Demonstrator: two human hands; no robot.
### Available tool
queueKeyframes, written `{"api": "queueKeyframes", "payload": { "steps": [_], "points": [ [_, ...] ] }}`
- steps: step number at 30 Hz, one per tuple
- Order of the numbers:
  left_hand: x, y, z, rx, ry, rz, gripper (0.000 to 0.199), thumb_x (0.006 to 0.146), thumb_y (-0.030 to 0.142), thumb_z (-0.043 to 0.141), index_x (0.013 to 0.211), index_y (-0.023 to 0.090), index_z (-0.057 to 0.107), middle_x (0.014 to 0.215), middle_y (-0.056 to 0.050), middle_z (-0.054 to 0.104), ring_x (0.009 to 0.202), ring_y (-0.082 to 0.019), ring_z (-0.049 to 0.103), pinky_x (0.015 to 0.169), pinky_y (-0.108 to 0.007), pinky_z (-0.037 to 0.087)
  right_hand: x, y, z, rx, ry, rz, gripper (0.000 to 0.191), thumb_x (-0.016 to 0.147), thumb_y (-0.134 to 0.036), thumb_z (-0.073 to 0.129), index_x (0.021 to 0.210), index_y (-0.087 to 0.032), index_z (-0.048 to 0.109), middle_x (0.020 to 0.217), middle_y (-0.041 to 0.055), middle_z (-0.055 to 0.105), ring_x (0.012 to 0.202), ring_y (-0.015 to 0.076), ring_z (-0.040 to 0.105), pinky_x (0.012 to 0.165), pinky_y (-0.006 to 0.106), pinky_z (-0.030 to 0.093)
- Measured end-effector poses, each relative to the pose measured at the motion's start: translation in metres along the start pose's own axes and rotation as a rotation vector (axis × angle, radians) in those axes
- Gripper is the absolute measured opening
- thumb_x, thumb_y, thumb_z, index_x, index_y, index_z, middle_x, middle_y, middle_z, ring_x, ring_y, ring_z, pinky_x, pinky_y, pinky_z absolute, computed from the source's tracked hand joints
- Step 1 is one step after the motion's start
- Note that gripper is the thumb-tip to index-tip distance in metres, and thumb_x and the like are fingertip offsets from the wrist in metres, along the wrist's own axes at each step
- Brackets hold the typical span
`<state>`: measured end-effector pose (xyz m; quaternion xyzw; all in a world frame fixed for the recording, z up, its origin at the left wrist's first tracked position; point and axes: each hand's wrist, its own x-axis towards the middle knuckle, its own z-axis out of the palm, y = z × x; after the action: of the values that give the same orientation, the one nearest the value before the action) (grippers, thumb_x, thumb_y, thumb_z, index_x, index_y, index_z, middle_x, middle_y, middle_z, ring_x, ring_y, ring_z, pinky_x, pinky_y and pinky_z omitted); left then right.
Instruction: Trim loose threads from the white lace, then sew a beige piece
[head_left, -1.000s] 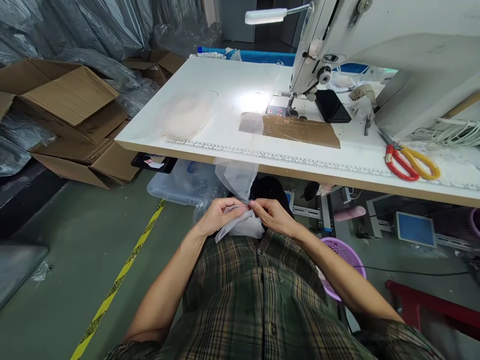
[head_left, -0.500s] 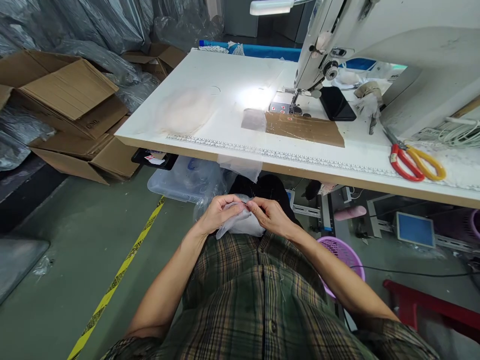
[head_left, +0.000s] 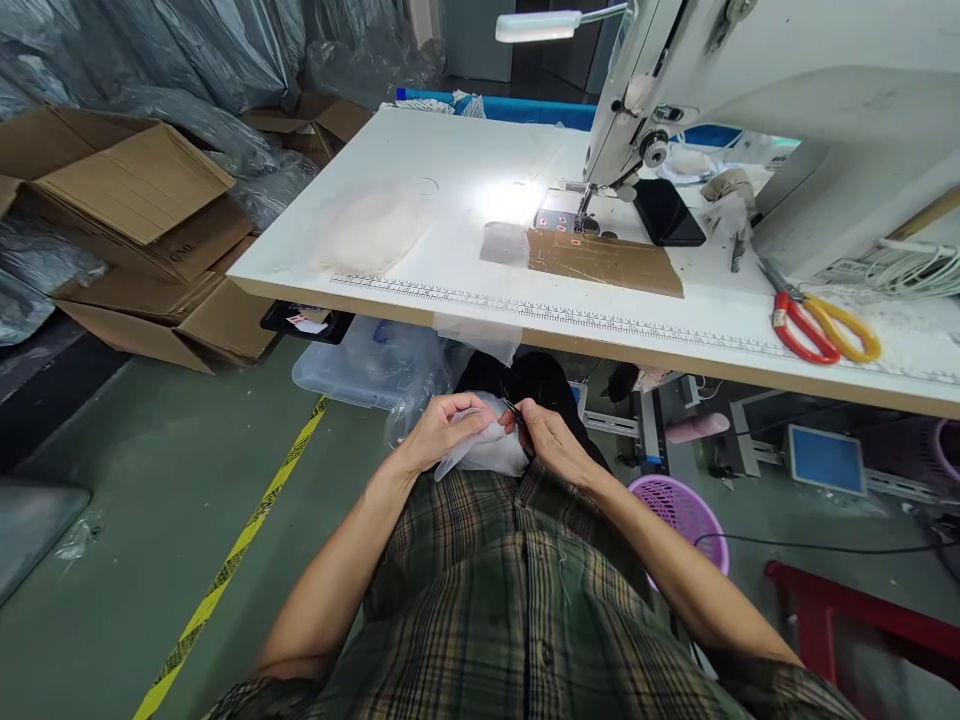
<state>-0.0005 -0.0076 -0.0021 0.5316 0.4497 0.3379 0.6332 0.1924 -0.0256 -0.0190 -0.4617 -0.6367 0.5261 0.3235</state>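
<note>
L hand (head_left: pixel 442 432) pinches sheer white fabric (head_left: pixel 491 447), lower ctr – prob. to steady it; R hand (head_left: pixel 556 440) grips small dark tool (head_left: pixel 514 410) w/ fingertips alongside.

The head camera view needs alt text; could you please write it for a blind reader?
The left hand holds thin white fabric over the lap, while the right hand holds a small dark tool beside it. Beyond, a sewing machine, black phone and scissors sit on a white table; cardboard boxes stand at left.

Sewing workshop, 1 industrial sewing machine (head_left: pixel 645 130), ruler-marked table (head_left: pixel 450 150), opened cardboard boxes (head_left: pixel 142 190)
</note>
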Motion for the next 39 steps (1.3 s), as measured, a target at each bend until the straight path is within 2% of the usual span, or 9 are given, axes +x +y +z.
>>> {"api": "queueKeyframes", "payload": {
  "steps": [6, 11, 15, 18, 22, 25, 29, 32, 39],
  "points": [
    [-0.001, 0.002, -0.002, 0.003, -0.018, 0.009, 0.025, 0.074, 0.039, 0.069, 0.073, 0.014, 0.066, 0.060, 0.001, 0.055, 0.051, -0.007, 0.041, 0.047, -0.018, 0.031, 0.007, -0.012, -0.001, -0.162, 0.009, -0.168, 0.053, 0.096, -0.057, 0.029, 0.076, -0.019, 0.058, 0.074, 0.0024, 0.058, 0.070, 0.0147, 0.052, 0.067, 0.027, 0.039],
    [0.001, 0.001, -0.001, -0.001, -0.025, -0.002, 0.027, 0.073, 0.040, 0.070, 0.071, 0.014, 0.063, 0.060, 0.001, 0.052, 0.051, -0.007, 0.040, 0.045, -0.018, 0.030, 0.013, -0.015, 0.004, -0.202, 0.008, -0.141, 0.049, 0.095, -0.056, 0.034, 0.070, -0.019, 0.055, 0.067, 0.0003, 0.054, 0.064, 0.0139, 0.049, 0.061, 0.026, 0.034],
    [-0.004, 0.005, 0.008, 0.016, -0.020, 0.007, 0.027, 0.076, 0.041, 0.067, 0.075, 0.013, 0.064, 0.061, 0.002, 0.053, 0.052, -0.007, 0.041, 0.046, -0.018, 0.030, 0.012, -0.009, 0.002, -0.077, 0.059, -0.087, 0.052, 0.093, -0.062, 0.032, 0.073, -0.019, 0.053, 0.063, -0.0016, 0.048, 0.058, 0.0125, 0.044, 0.056, 0.026, 0.032],
    [-0.009, 0.008, 0.015, 0.040, -0.059, 0.010, 0.028, 0.082, 0.042, 0.061, 0.082, 0.014, 0.064, 0.067, 0.000, 0.058, 0.056, -0.009, 0.047, 0.051, -0.020, 0.036, 0.004, -0.001, 0.000, 0.126, -0.027, -0.067, 0.050, 0.090, -0.067, 0.034, 0.086, -0.019, 0.050, 0.062, -0.0037, 0.044, 0.055, 0.0114, 0.042, 0.053, 0.025, 0.034],
    [-0.001, -0.004, 0.013, 0.314, 0.061, 0.123, 0.026, 0.086, 0.042, 0.056, 0.086, 0.018, 0.065, 0.076, -0.001, 0.065, 0.068, -0.014, 0.056, 0.065, -0.025, 0.044, -0.008, 0.014, 0.003, 0.091, -0.064, -0.034, 0.043, 0.080, -0.060, 0.060, 0.080, -0.020, 0.045, 0.064, -0.0054, 0.044, 0.055, 0.0094, 0.040, 0.052, 0.023, 0.035],
    [0.014, -0.027, 0.008, 0.625, 0.140, 0.247, 0.022, 0.088, 0.038, 0.053, 0.089, 0.020, 0.066, 0.086, -0.004, 0.066, 0.083, -0.020, 0.059, 0.081, -0.033, 0.045, -0.008, 0.025, 0.001, -0.128, 0.059, 0.030, 0.038, 0.079, -0.055, 0.062, 0.085, -0.019, 0.049, 0.073, -0.0024, 0.054, 0.057, 0.0101, 0.044, 0.055, 0.024, 0.038],
    [0.024, -0.052, 0.007, 0.844, 0.116, 0.344, 0.029, 0.081, 0.035, 0.062, 0.105, 0.020, 0.064, 0.123, -0.012, 0.057, 0.113, -0.030, 0.051, 0.099, -0.048, 0.037, 0.004, 0.030, -0.016, -0.437, 0.263, -0.006, 0.034, 0.089, -0.051, 0.048, 0.100, -0.020, 0.056, 0.092, 0.0054, 0.061, 0.073, 0.0164, 0.056, 0.069, 0.030, 0.043],
    [0.031, -0.050, 0.006, 0.705, 0.175, 0.338, 0.035, 0.082, 0.036, 0.062, 0.114, 0.020, 0.060, 0.131, -0.013, 0.052, 0.122, -0.031, 0.047, 0.105, -0.051, 0.032, 0.017, 0.024, -0.029, -0.505, 0.236, -0.082, 0.042, 0.098, -0.046, 0.028, 0.096, -0.020, 0.061, 0.086, 0.0057, 0.062, 0.079, 0.0180, 0.059, 0.071, 0.029, 0.042],
    [0.070, -0.015, 0.000, -0.279, 0.117, 0.172, 0.049, 0.071, 0.036, 0.076, 0.111, 0.014, 0.057, 0.115, -0.013, 0.064, 0.106, -0.021, 0.061, 0.094, -0.038, 0.046, 0.027, 0.014, -0.036, -0.520, 0.155, -0.087, 0.056, 0.098, -0.053, 0.025, 0.087, -0.017, 0.066, 0.073, 0.0046, 0.059, 0.066, 0.0167, 0.054, 0.064, 0.028, 0.038]
  ]
}}
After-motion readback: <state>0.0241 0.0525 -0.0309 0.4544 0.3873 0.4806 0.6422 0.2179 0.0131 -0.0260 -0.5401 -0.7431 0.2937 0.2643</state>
